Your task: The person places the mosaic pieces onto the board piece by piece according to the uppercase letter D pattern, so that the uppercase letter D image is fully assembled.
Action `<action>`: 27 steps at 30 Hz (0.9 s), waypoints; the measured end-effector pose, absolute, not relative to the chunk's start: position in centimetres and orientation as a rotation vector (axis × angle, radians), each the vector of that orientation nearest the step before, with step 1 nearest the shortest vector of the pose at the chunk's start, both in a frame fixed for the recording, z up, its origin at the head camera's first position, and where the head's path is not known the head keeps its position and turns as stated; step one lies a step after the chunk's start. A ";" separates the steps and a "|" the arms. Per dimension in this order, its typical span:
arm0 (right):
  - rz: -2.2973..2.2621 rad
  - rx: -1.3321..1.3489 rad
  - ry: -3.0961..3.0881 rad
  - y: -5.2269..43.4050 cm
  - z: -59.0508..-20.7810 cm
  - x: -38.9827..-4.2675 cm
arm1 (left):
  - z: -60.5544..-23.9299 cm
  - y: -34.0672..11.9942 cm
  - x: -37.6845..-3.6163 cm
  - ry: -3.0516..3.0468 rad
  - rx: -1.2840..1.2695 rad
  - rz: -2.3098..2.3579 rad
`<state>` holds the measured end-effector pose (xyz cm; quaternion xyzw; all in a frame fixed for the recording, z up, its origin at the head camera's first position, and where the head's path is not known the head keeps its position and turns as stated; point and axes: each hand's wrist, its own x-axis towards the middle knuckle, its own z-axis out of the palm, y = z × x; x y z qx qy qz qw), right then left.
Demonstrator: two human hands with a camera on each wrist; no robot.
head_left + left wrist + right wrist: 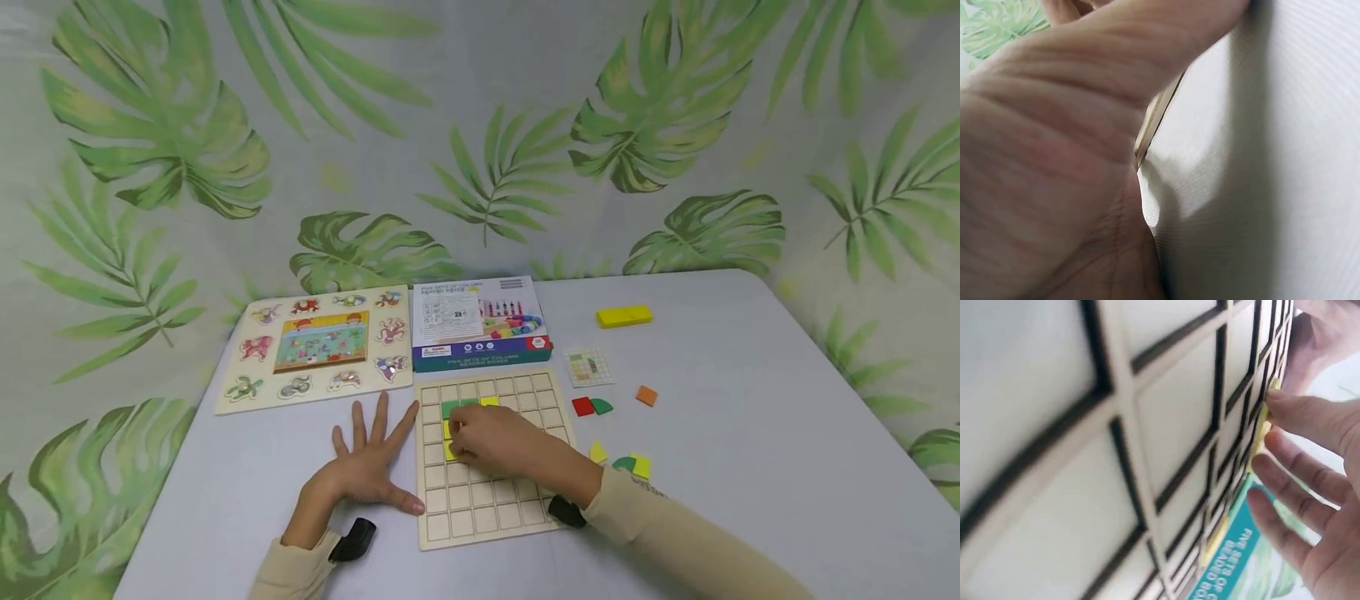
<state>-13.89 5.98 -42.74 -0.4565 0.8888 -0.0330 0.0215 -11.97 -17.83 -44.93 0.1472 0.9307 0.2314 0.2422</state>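
A wooden grid board (487, 508) lies on the white table (750, 433). Green pieces (453, 407) and a yellow piece (489, 402) sit in its upper cells. My right hand (487, 442) lies over the board's left-middle cells, its fingertips (1272, 400) touching a yellow piece (1263, 431) in the grid. My left hand (367, 462) rests flat on the table, fingers spread, thumb against the board's left edge (1155, 122). The left wrist view shows mostly my palm (1041, 187) and the cloth.
Loose red (582, 407), green (602, 406), orange (647, 396) and yellow (640, 465) pieces lie right of the board, with a pattern card (588, 367) and a yellow block (624, 316). A blue bead box (480, 325) and an animal puzzle board (318, 346) lie behind.
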 end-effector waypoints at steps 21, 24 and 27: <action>-0.371 -1.080 2.756 14.3 -42.2 -11.4 | -44.8 -17.6 -12.0 2.540 0.394 0.648; -0.441 -1.051 2.776 16.7 -42.5 -11.1 | -44.9 -17.5 -12.1 2.543 0.391 0.642; -0.461 -1.020 2.799 19.0 -42.7 -10.7 | -45.1 -17.6 -12.2 2.542 0.385 0.636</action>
